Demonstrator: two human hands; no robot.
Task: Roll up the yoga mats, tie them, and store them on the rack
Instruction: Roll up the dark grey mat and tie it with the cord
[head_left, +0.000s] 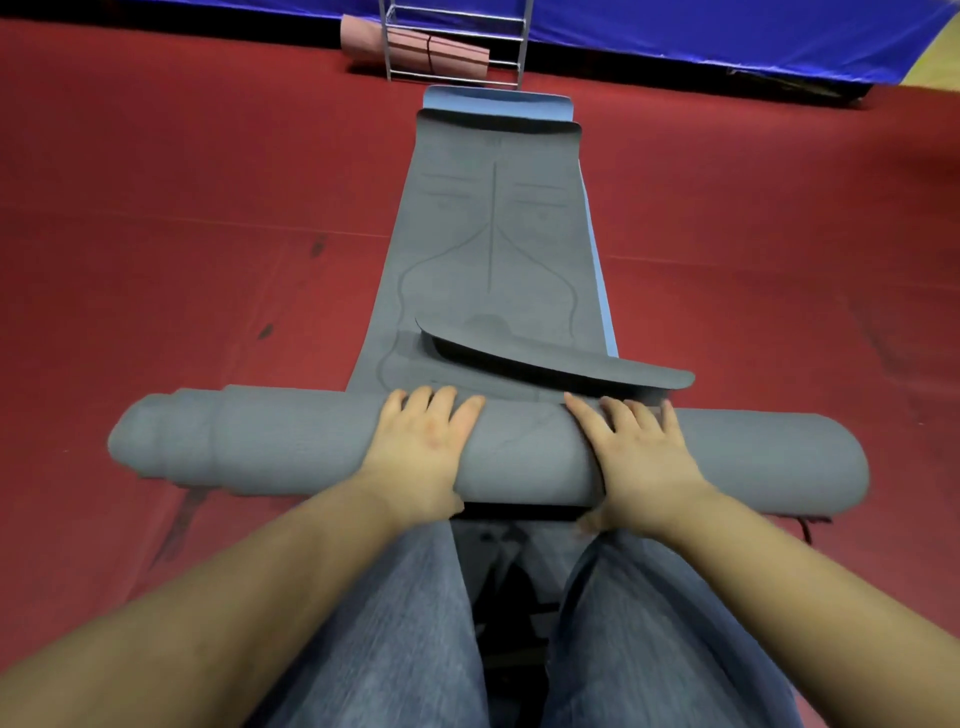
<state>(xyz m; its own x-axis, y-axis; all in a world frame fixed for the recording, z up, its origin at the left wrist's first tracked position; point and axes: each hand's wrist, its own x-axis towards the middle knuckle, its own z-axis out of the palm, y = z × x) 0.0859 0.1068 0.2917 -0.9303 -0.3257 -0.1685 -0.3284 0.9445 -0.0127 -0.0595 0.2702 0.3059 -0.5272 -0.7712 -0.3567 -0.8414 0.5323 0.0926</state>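
A grey yoga mat (493, 249) lies stretched away from me on the red floor, its near end wound into a thick roll (291, 441) lying crosswise. My left hand (421, 447) presses flat on top of the roll, fingers straight. My right hand (634, 457) lies flat on the roll a little to the right. A loose curled grey flap (561, 358) lifts just beyond my fingers. A blue mat (519, 101) peeks out under the grey one at its far end and right edge. The metal rack (452, 47) stands at the far end with a tied pink rolled mat (415, 49) on it.
Red floor matting (182, 234) spreads on both sides. A blue padded wall (727, 36) runs along the back. My knees in jeans (395, 623) are right behind the roll. A dark strap (805, 527) lies on the floor at the roll's right end.
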